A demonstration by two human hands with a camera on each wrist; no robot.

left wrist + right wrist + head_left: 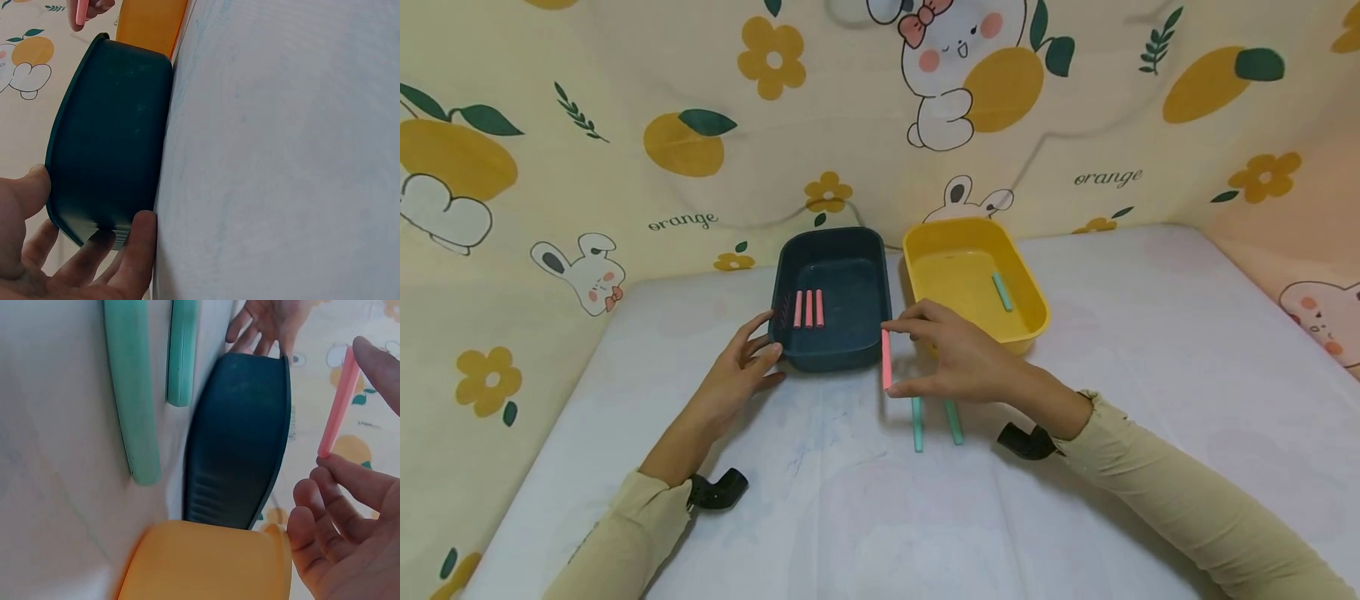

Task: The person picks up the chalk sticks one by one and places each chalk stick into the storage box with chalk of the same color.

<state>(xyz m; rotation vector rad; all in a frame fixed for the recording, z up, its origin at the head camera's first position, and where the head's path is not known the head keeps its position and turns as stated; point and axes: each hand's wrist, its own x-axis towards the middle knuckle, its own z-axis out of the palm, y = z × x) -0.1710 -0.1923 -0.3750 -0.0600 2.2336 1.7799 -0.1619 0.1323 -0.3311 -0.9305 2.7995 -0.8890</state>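
Note:
My right hand (973, 357) pinches a pink stick (887, 360) by its two ends, between thumb and a fingertip, just off the right front corner of a dark blue tub (831, 360). In the right wrist view the stick looks slim and straight, held clear of the tub. Three pink sticks (808, 309) lie side by side inside that tub, toward its left. My left hand (730, 379) rests against the tub's left side, its fingers and thumb (32, 187) touching the outer wall and rim. Two green sticks (917, 425) lie on the table below my right hand, partly hidden by it.
A yellow tub (951, 279) stands right of the dark one, with one green stick (1002, 292) inside. A white cloth (880, 517) with faint blue marks covers the table. Behind hangs a printed curtain (850, 125). A black device (718, 490) sits at each wrist.

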